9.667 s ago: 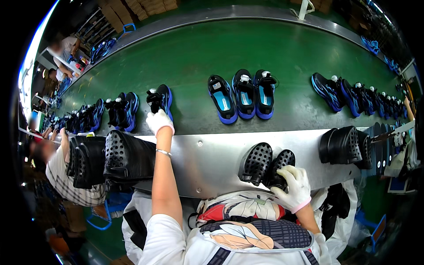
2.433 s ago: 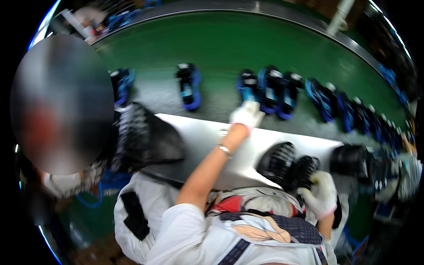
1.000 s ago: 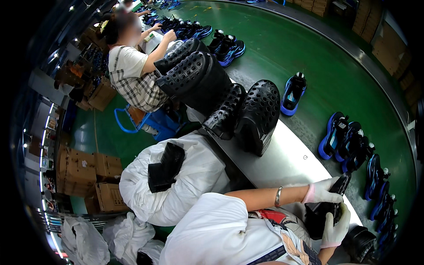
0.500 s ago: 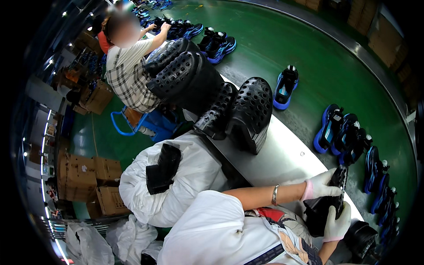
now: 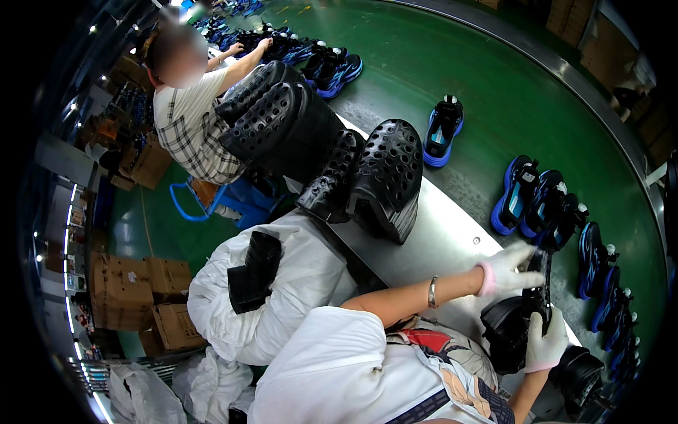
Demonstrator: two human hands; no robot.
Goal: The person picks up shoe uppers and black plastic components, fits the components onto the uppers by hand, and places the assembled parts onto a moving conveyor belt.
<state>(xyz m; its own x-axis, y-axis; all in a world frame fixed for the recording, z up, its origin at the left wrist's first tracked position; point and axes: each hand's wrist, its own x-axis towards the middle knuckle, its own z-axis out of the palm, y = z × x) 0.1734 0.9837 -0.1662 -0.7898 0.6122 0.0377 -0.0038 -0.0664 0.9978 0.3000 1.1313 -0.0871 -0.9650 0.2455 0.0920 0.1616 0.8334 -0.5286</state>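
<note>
My right hand (image 5: pixel 547 340), in a white glove, grips the lower end of a black perforated shoe insert (image 5: pixel 543 272), held upright. My left hand (image 5: pixel 506 271), gloved too, is beside the insert with its fingers apart and slightly blurred; its thumb is close to the insert, and I cannot tell if it touches. Below my hands sit a nested stack of black inserts (image 5: pixel 503 326) and another black stack (image 5: pixel 579 371). Farther along the metal ledge (image 5: pixel 452 230) stand larger stacks of perforated black inserts (image 5: pixel 387 177).
A green conveyor belt (image 5: pixel 487 113) carries black-and-blue sneakers (image 5: pixel 443 131), with several more at right. A white sack (image 5: pixel 311 261) with a black angular piece (image 5: pixel 254 272) lies left of the ledge. Cardboard boxes (image 5: pixel 121 291), a blue cart (image 5: pixel 244 201) and a co-worker (image 5: pixel 198 134) are beyond.
My left hand's fingers have opened away from the insert, while my right hand keeps hold lower down. The black stack beneath shows more now. The whole view has shifted slightly.
</note>
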